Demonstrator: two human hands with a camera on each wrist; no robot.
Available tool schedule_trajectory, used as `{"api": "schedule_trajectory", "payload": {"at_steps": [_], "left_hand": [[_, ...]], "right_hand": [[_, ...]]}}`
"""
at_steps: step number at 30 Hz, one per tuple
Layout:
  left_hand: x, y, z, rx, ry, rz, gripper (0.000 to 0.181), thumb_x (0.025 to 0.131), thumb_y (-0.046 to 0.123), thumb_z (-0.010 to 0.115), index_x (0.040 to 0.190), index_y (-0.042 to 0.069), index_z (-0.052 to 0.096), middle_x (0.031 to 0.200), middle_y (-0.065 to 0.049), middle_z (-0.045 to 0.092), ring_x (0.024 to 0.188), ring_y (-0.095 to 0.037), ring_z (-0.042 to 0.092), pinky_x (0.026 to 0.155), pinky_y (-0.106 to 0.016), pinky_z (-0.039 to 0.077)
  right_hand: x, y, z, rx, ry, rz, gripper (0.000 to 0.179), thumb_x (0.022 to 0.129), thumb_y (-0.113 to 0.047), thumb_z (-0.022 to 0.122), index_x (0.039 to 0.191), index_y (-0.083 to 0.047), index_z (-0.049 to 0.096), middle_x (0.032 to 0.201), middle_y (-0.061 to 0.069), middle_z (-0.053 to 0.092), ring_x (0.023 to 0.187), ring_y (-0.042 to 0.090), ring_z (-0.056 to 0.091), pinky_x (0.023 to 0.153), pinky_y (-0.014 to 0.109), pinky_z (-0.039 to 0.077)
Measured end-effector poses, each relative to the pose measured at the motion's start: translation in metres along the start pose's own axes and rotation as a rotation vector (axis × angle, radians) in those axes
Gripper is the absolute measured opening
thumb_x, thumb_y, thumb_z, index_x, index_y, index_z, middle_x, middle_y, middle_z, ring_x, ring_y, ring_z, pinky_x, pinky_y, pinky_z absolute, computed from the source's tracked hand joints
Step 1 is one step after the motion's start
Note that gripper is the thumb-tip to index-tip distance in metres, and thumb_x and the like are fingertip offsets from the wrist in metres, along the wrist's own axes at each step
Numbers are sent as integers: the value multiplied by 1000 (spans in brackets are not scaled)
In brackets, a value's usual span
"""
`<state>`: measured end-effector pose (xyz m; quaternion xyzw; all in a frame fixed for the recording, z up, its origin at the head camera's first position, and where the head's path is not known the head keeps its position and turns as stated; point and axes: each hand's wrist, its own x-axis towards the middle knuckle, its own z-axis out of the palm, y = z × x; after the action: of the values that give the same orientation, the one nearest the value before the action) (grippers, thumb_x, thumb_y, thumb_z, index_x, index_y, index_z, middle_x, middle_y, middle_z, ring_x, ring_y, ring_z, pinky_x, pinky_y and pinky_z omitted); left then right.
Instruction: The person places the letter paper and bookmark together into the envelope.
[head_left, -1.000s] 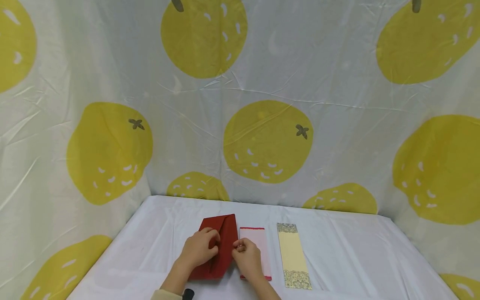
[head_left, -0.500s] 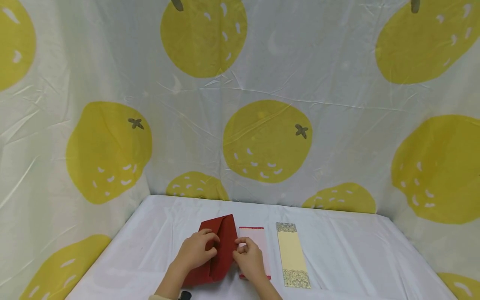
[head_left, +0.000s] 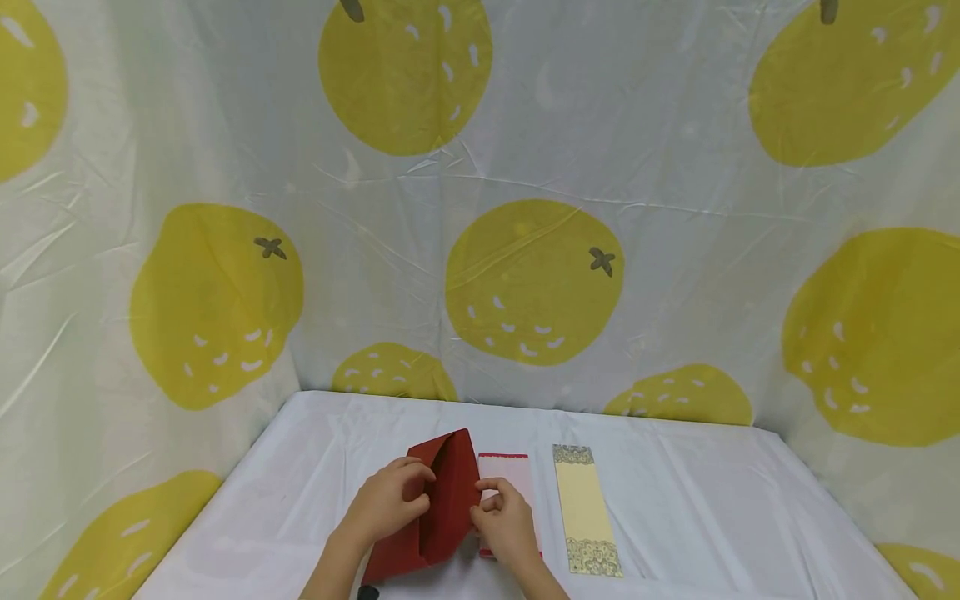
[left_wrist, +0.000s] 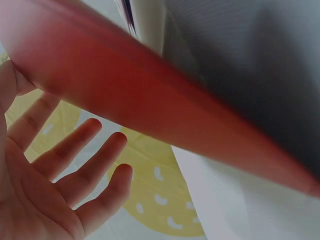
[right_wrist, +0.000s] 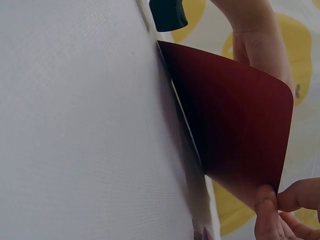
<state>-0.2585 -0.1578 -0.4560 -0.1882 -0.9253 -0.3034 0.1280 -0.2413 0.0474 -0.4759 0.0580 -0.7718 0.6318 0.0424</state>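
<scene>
A red paper envelope (head_left: 453, 512) stands tilted off the white tabletop, its flap held apart from its body. My left hand (head_left: 384, 502) grips the body's opening edge; in the left wrist view the thumb and forefinger of this hand (left_wrist: 60, 175) pinch the red paper while the other fingers spread loosely. With thumb and forefinger, my right hand (head_left: 507, 520) pinches the outer edge of the flap, which the right wrist view also shows at the tip of the flap (right_wrist: 240, 115). The envelope's inside is only partly visible.
A pale pink card with red ends (head_left: 504, 468) lies right of the envelope, partly behind my right hand. Further right lies a cream strip with patterned grey-gold ends (head_left: 587, 504). A lemon-print cloth (head_left: 536, 283) hangs around the white-covered table (head_left: 697, 508).
The envelope's flap has swung wider from its body, and its near end has shifted left. My right hand has moved slightly right with the flap edge.
</scene>
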Motion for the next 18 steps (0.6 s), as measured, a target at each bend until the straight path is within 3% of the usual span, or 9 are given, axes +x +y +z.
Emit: {"api": "schedule_trajectory", "payload": {"at_steps": [7, 18], "left_hand": [[-1, -6, -4, -94, -7, -33, 23, 79, 12, 70, 101, 20, 68, 113, 3, 62, 105, -22, 60, 87, -47, 48], [-2, -14, -5, -214, -89, -15, 22, 85, 11, 68, 106, 16, 64, 102, 6, 59, 93, -20, 55, 79, -35, 48]], "right_hand": [[-1, 1, -1, 2, -9, -15, 29, 79, 6, 64, 108, 2, 61, 67, 2, 59, 54, 13, 58, 50, 26, 52], [1, 8, 3, 8, -23, -6, 29, 76, 8, 62, 105, 2, 60, 66, 2, 58, 52, 15, 60, 46, 27, 50]]}}
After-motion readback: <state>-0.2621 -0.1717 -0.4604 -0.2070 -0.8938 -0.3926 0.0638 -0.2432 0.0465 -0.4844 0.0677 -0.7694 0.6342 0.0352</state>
